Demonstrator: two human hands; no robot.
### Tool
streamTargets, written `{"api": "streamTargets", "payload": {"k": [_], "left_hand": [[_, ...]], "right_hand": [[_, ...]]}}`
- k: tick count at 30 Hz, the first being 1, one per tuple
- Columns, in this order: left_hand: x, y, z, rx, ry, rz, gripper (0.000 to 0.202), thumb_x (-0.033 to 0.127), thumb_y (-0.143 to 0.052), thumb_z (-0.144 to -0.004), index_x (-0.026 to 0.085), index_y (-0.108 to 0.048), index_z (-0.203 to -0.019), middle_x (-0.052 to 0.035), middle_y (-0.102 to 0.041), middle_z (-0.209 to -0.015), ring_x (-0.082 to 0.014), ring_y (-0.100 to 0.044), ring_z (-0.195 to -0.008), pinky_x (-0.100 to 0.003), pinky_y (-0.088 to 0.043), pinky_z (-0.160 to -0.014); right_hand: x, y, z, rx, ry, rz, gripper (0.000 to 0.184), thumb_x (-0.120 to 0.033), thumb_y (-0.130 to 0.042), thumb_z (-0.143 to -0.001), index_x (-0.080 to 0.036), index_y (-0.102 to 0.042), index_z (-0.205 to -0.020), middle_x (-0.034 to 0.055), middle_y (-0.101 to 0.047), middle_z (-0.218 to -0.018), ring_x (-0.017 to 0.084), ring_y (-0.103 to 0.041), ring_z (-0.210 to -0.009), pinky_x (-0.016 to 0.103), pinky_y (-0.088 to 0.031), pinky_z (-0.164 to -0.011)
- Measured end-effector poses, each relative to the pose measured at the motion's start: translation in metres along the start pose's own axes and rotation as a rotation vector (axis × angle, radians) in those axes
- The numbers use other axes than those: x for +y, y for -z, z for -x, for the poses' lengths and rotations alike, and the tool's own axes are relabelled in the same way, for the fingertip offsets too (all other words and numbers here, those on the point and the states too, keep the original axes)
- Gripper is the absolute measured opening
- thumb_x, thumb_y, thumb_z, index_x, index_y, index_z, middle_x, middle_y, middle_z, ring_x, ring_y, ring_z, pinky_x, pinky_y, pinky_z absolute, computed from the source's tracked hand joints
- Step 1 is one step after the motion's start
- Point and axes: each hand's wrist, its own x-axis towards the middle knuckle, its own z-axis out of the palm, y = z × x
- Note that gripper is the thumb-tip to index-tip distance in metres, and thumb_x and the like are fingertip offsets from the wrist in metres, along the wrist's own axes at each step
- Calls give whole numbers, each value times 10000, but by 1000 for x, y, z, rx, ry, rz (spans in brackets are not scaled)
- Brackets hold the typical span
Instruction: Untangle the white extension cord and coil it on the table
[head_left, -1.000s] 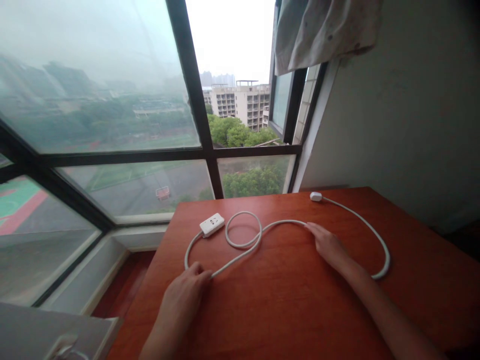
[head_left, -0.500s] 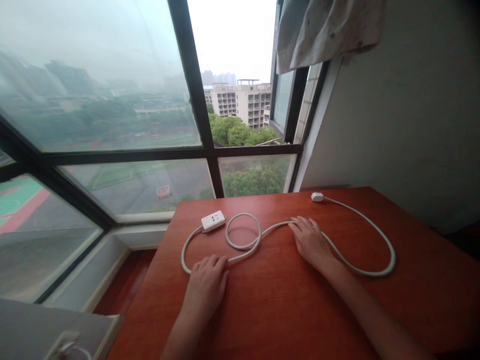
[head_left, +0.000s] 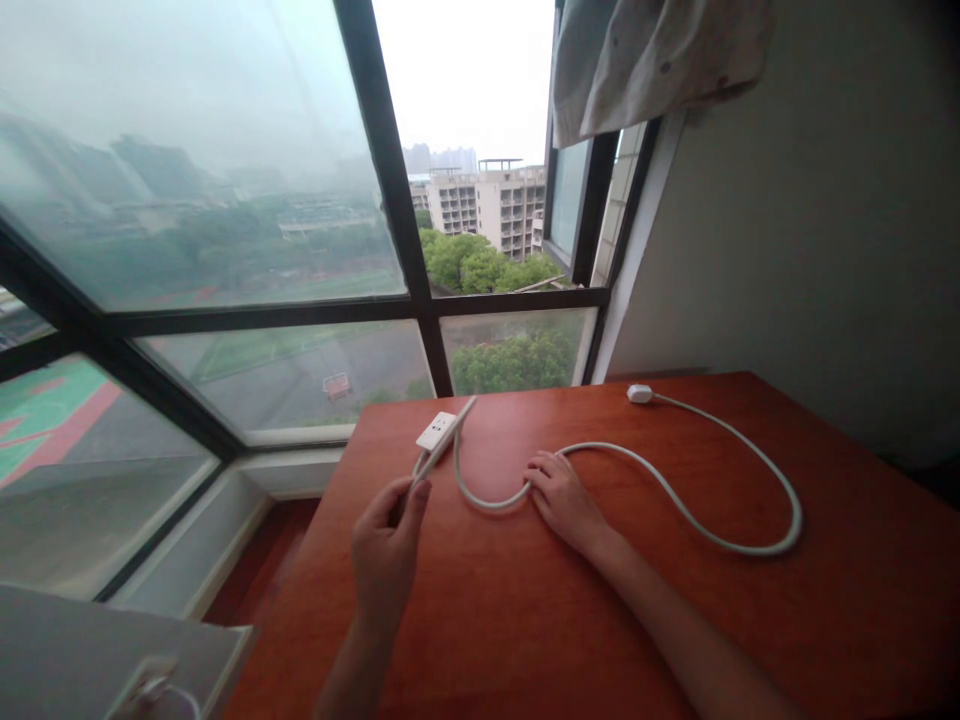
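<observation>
A white extension cord (head_left: pixel 697 500) lies across the red-brown wooden table (head_left: pixel 825 620). Its socket block (head_left: pixel 436 431) sits near the table's far left corner, and its plug (head_left: pixel 639 394) rests at the far edge. My left hand (head_left: pixel 386 555) is raised above the table and pinches the cord just below the socket block, lifting that stretch. My right hand (head_left: pixel 564 497) lies on the table with fingers pressing the cord where it bends.
A large window with dark frames (head_left: pixel 409 250) rises behind the table. A grey wall (head_left: pixel 825 220) stands on the right, with cloth (head_left: pixel 660 55) hanging above. A grey surface with a wall plate (head_left: pixel 142 680) is at the lower left.
My left hand has closed on the cord and lifted it, undoing the small loop. The socket block turned. My right hand slid left along the cord.
</observation>
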Motion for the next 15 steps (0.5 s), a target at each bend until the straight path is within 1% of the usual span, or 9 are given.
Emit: {"api": "streamTargets", "payload": {"k": [2,3,5,7,9,11,13,15], "left_hand": [[3,4,-8,99,67,263,271,419,-668,-785,152,-642,-821,63,-397,-559,-72,-347,-490,-194,-253,-446],[3,5,-13,125,100,421,263,409,-679,-780,154,-630,-820,75,-357,-544,-61,-311,-464,-189,-229,-429],[0,5,-20,145,172,718,245,381,-697,-770,159,-603,-811,98,-283,-521,-43,-230,-419,-180,-185,-400],[-7,3,-25,161,246,903,233,348,-714,-756,160,-583,-802,111,-258,-508,-34,-182,-395,-173,-164,-381],[-18,2,-26,186,309,971,226,327,-717,-753,158,-574,-797,117,-260,-493,-30,-179,-382,-165,-164,-370],[-31,3,-25,210,361,981,222,315,-713,-754,155,-562,-781,119,-270,-481,-25,-193,-372,-157,-174,-366],[-44,6,-23,220,415,968,224,300,-712,-741,150,-547,-763,119,-296,-480,-20,-215,-368,-150,-190,-366],[-56,12,-23,192,479,914,227,294,-705,-719,143,-542,-764,109,-351,-497,-21,-282,-381,-145,-235,-381]], "right_hand": [[1,1,0,9,-5,-22,239,-101,-487,-863,-207,-646,-1006,87,-612,-1087,239,-500,-1143,495,-355,-1025],[1,1,0,16,-9,-29,235,-103,-491,-860,-206,-645,-1005,86,-612,-1086,239,-504,-1131,492,-355,-1024],[1,1,0,33,-18,-39,232,-103,-500,-852,-204,-641,-1006,85,-616,-1086,239,-510,-1114,486,-354,-1025],[0,2,-1,54,-29,-45,232,-99,-503,-845,-202,-639,-1002,84,-620,-1086,238,-517,-1101,475,-357,-1023],[0,2,0,72,-42,-45,231,-100,-502,-845,-204,-638,-1000,83,-624,-1087,234,-525,-1090,465,-359,-1021],[1,3,0,87,-62,-36,224,-113,-503,-850,-209,-635,-1004,78,-632,-1083,228,-537,-1073,456,-362,-1017],[2,4,1,114,-94,-22,211,-141,-511,-858,-218,-629,-1014,66,-646,-1063,221,-555,-1046,470,-343,-1029],[5,5,2,155,-129,-27,189,-171,-523,-861,-219,-626,-1013,57,-659,-1032,218,-572,-1010,480,-329,-1034]]}}
